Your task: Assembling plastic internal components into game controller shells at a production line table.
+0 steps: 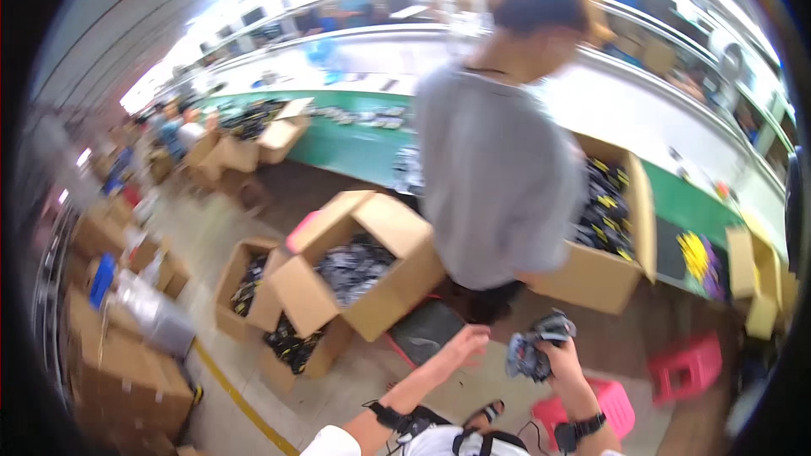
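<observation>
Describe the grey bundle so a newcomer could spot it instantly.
Find the co-worker in the grey shirt. Below, toward the picture's lower edge, the wearer's right hand shows just above a pink stool. It holds the grey bundle, darker in parts; the left hand, by contrast, looks empty.

So the left arm [422,385] comes in from the bottom and slants up and to the right, pretty much reaching across the front of the body. The left hand [469,344] is kinda loose, fingers half curled and pointing over toward the other side. The right arm [583,402] is way steeper, tipping slightly left, and the right hand [564,361] is curled into a proper grip. Hands are near each other but not touching.
</observation>
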Demonstrator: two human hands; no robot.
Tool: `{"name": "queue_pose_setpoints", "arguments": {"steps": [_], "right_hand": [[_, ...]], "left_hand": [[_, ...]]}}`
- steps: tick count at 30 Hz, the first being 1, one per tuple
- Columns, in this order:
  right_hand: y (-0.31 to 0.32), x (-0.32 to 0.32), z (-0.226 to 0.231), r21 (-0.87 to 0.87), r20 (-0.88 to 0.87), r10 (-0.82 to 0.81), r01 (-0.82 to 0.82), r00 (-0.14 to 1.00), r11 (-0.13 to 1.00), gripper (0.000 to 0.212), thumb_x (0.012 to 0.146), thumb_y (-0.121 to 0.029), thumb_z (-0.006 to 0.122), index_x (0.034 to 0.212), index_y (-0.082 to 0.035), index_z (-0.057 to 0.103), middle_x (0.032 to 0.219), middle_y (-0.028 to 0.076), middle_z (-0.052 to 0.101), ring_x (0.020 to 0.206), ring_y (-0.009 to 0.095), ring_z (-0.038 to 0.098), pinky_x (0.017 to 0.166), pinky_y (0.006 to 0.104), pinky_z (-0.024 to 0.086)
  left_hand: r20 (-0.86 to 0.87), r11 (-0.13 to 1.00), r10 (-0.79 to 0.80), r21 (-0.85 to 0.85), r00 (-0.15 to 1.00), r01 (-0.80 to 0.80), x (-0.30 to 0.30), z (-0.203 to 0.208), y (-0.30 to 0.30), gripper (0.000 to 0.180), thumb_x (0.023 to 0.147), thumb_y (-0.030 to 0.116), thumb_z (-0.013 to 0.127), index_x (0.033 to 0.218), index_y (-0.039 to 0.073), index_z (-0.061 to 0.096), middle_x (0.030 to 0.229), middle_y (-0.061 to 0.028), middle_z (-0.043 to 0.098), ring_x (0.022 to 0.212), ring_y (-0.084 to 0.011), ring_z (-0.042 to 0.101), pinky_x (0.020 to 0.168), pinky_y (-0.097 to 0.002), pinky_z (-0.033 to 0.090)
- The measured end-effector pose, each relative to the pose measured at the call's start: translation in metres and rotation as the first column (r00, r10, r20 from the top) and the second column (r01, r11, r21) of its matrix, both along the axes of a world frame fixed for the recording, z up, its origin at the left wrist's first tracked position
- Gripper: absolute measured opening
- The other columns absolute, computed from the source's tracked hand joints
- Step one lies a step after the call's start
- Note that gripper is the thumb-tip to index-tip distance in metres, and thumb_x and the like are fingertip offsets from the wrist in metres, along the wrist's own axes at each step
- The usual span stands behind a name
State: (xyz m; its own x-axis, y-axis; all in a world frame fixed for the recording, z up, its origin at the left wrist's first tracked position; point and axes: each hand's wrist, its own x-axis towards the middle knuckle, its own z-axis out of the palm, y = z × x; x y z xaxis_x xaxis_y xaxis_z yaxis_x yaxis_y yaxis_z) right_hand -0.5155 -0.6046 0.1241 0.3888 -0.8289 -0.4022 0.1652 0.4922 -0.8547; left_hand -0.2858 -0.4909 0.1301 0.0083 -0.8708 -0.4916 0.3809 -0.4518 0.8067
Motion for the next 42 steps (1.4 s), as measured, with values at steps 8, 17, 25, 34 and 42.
{"name": "queue_pose_setpoints", "arguments": {"steps": [8,17,25,34,42], "right_hand": [[-0.040,-0.135,0.022,0.070,-0.078,-0.327,0.333,0.942,0.940,0.035,0.086,0.010,0.065,0.116,-0.006,0.060,0.106,0.005,0.068,0.098,0.020,0.067,0.085,0.0364,0.056],[-0.134,-0.228,-0.017,0.055,-0.072,-0.451,0.455,0.890,0.889,0.040,0.084,0.015,0.059,0.119,-0.004,0.055,0.109,0.009,0.067,0.102,0.021,0.066,0.086,0.0360,0.057],[-0.306,-0.298,-0.052,0.029,-0.098,-0.451,0.455,0.887,0.890,0.053,0.084,0.007,0.063,0.134,-0.006,0.047,0.117,0.010,0.063,0.108,0.022,0.064,0.091,0.0386,0.057],[-0.519,-0.362,-0.106,0.205,-0.010,-0.242,0.239,0.970,0.949,0.051,0.088,0.007,0.057,0.135,-0.006,0.045,0.115,0.011,0.063,0.103,0.023,0.065,0.083,0.0377,0.059],[-0.655,-0.376,-0.214,0.254,-0.192,-0.007,0.056,0.981,0.966,0.056,0.089,-0.010,0.065,0.135,-0.003,0.035,0.116,0.015,0.058,0.102,0.024,0.064,0.082,0.0368,0.056]], "left_hand": [[-0.357,0.916,-0.295,0.159,0.886,0.369,-0.178,0.002,-0.128,0.075,0.094,0.066,0.051,0.149,0.016,0.038,0.138,-0.0112,0.051,0.120,-0.0306,0.055,0.097,-0.0631,0.048],[-0.310,0.838,-0.513,0.021,0.800,0.545,-0.271,-0.029,-0.249,0.054,0.096,0.058,0.053,0.135,0.020,0.051,0.118,-0.0025,0.055,0.115,-0.0261,0.062,0.084,-0.0575,0.058],[-0.254,0.852,-0.502,0.022,0.827,0.524,-0.353,-0.052,-0.419,0.055,0.095,0.032,0.065,0.139,0.014,0.039,0.126,-0.0107,0.055,0.102,-0.0282,0.068,0.072,-0.0511,0.064],[-0.117,0.959,-0.248,0.114,0.962,0.261,-0.434,-0.127,-0.594,0.051,0.094,0.019,0.061,0.137,0.010,0.036,0.118,-0.0169,0.059,0.088,-0.0313,0.071,0.064,-0.0449,0.064],[0.025,0.970,0.058,0.234,0.998,-0.062,-0.473,-0.205,-0.693,0.050,0.093,0.010,0.057,0.138,0.005,0.036,0.119,-0.0195,0.057,0.086,-0.0335,0.071,0.061,-0.0433,0.065]]}}
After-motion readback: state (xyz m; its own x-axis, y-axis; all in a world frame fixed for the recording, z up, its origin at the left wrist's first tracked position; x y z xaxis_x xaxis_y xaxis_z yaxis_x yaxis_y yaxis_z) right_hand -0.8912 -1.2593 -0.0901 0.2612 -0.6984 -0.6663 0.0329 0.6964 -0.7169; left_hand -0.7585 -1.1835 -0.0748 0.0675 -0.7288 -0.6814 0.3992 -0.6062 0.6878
